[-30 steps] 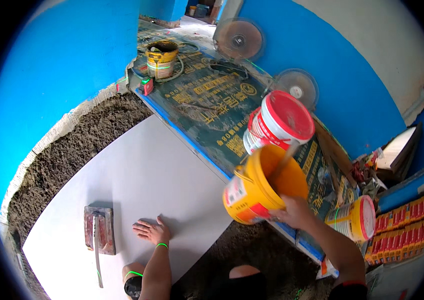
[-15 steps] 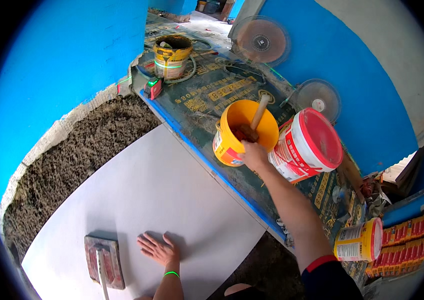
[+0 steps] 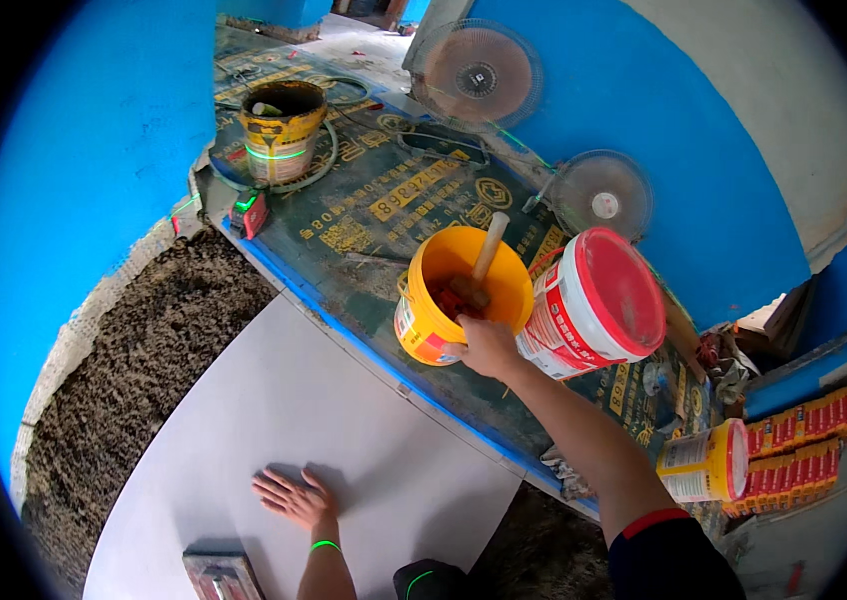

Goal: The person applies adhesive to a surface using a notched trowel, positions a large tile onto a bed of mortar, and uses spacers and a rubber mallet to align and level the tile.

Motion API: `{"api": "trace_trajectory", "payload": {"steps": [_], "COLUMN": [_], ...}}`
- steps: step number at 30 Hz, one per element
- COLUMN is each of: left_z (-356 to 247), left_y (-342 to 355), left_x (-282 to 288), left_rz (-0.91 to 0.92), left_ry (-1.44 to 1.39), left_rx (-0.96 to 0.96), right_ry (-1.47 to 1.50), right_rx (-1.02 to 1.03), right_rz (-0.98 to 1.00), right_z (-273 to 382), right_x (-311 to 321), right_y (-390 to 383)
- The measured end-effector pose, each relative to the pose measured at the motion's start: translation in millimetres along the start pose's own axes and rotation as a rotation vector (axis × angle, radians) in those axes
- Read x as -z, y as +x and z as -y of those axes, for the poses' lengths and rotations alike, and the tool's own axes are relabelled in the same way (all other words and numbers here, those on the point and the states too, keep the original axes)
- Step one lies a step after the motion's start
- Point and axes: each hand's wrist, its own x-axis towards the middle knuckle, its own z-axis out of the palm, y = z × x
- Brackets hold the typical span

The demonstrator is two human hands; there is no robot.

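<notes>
One yellow bucket [image 3: 418, 325] was at the far side of the pale tile [image 3: 344, 390], on or just over the green floor sheet [image 3: 369, 265] near its blue edge; whether its base bore fully on the sheet could not be told. Inside it lay a mallet [image 3: 487, 258], head down, its light handle leaning out past the rim. The person's right hand [image 3: 492, 347] gripped the near rim, fingers hooked over the edge, arm stretched out. The left hand [image 3: 290, 496] held nothing and lay flat on the tile, fingers spread, apparently propping the reach. The step in hand looked to be setting down or steadying the bucket; the next move seemed to call for a level base before the grip was loosened, with care not to knock the white tub [image 3: 566, 322] with the red lid just beside it. Nearer the person, a flat tool [image 3: 221, 576] sat on the tile, cut off by the lower edge. Farther out were rough mortar [image 3: 144, 380] to the left, a dirty bucket [image 3: 282, 160] behind, and two round fan guards [image 3: 599, 190] against the blue wall [image 3: 664, 130].
</notes>
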Motion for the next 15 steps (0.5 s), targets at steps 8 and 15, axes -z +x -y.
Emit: {"api": "trace_trajectory", "payload": {"steps": [8,15], "left_z": [-48.0,-64.1], "left_y": [133.5,145.1], "left_x": [-12.0,-15.2], "left_rz": [-0.166,-0.115], "left_ry": [-0.023,-0.085], "left_rx": [0.033,-0.027], "right_ry": [0.305,-0.938], "right_rx": [0.077,0.206], "right_rz": [0.363,-0.067], "right_z": [-14.6,-74.3], "right_x": [19.8,92.5], "right_y": [19.0,119.7]}}
